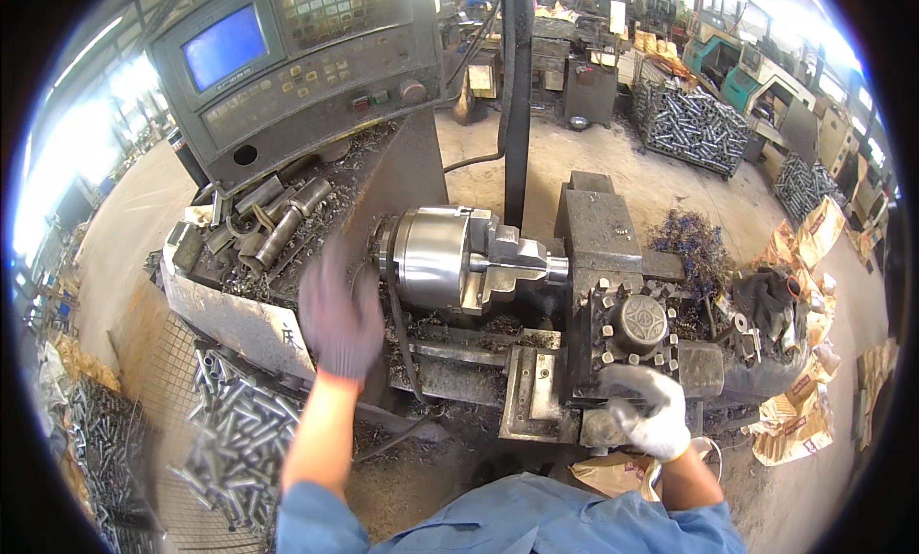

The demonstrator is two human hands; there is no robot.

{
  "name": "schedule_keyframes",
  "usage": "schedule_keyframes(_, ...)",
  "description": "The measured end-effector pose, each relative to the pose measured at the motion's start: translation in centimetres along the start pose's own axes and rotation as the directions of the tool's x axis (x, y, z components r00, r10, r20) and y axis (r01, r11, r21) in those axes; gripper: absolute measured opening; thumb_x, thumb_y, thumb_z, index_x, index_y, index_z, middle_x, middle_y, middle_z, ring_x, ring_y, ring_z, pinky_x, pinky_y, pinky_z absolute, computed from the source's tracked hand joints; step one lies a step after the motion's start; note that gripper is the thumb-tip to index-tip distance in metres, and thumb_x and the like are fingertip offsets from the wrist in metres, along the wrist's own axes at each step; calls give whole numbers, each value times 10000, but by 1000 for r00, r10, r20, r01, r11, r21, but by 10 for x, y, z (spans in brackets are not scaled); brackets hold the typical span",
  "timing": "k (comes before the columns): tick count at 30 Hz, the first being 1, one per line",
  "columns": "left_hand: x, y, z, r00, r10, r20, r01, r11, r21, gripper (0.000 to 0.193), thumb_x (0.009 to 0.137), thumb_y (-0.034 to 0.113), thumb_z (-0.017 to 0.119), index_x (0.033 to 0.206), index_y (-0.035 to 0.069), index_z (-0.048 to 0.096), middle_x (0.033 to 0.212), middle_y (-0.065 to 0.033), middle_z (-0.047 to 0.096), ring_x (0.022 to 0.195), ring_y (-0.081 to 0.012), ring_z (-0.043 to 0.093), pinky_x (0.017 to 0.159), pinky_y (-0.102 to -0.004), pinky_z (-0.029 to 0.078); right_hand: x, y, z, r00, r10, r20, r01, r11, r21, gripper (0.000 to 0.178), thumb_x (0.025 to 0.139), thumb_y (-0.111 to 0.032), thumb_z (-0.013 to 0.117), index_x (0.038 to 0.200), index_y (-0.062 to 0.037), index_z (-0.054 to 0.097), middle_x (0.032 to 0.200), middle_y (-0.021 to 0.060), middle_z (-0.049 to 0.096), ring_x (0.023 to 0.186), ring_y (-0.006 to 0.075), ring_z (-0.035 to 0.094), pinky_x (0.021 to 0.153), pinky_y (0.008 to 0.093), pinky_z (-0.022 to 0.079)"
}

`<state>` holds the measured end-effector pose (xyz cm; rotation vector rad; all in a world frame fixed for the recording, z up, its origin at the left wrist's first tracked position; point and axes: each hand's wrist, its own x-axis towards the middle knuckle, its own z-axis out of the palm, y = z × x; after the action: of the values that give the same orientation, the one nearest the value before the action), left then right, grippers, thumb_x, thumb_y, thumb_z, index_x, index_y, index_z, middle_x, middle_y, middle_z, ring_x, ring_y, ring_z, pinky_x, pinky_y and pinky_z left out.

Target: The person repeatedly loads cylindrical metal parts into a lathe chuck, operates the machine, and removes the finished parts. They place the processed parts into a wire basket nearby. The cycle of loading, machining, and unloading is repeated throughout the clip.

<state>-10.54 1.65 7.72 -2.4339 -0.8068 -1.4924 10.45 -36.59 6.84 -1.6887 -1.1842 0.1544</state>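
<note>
My left hand [342,315], in a dark greyish glove, is raised left of the lathe chuck [431,257]. Motion blurs it, but its fingers look stretched out, with nothing seen in them. The round, shiny chuck has stepped jaws [507,257], and a short metal cylinder [556,271] sticks out at their right end. At the front of the square tool post [639,324], my white-gloved right hand [654,412] has curved fingers, its thumb apart. Nothing shows in its grasp; whether it touches the post's lower edge I cannot tell.
A control panel [316,75] with a blue screen stands behind at the left. Metal tubes [287,224] lie on the chip-strewn ledge below it. Many cut tubes fill a mesh bin [239,429] at lower left. Metal shavings [689,248] and brown paper bags [799,391] are at right.
</note>
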Motion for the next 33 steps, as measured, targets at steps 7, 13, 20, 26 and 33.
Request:
schedule_keyframes(7,196,-1,119,821,-407,401,237,881,410,896,1030,401,554,1733,209,33,1237,-268,727,1026,-426,758,883,-590,569,-40,35,9,925,323,198,-351,928,125,352,912,-167,784,1244,-53,754,1099,134,789,955,234,766,878,357,615)
schedule_keyframes(13,104,45,83,891,-301,339,281,953,109,708,987,297,660,1627,167,385,1302,-213,719,1102,-433,725,930,-539,574,-55,69,32,896,228,380,-255,967,23,383,920,-194,782,1280,-71,736,1099,175,784,963,275,782,861,384,627)
schedule_keyframes(20,-338,77,-85,345,-515,784,681,713,169,358,994,374,657,1237,131,756,1054,-180,760,979,-357,740,894,-457,585,-69,82,126,707,-1,708,-158,975,159,384,937,-180,760,1303,-73,717,1097,114,802,982,241,779,908,358,626)
schedule_keyframes(26,-677,221,-429,-762,-628,-159,582,-556,-594,292,987,261,690,1117,0,708,912,-117,738,738,-240,714,657,-401,591,-143,65,288,271,-166,948,-35,983,182,333,937,-108,753,1247,14,734,1141,137,806,1060,201,765,956,331,596)
schedule_keyframes(33,-809,586,-565,-526,680,-511,682,-22,-731,604,1116,471,473,1331,-54,679,1351,-246,692,1179,-355,677,1016,-437,537,-328,-87,430,-379,-408,831,342,773,535,412,907,-246,763,1247,-12,752,1185,159,798,1100,265,770,991,357,587)
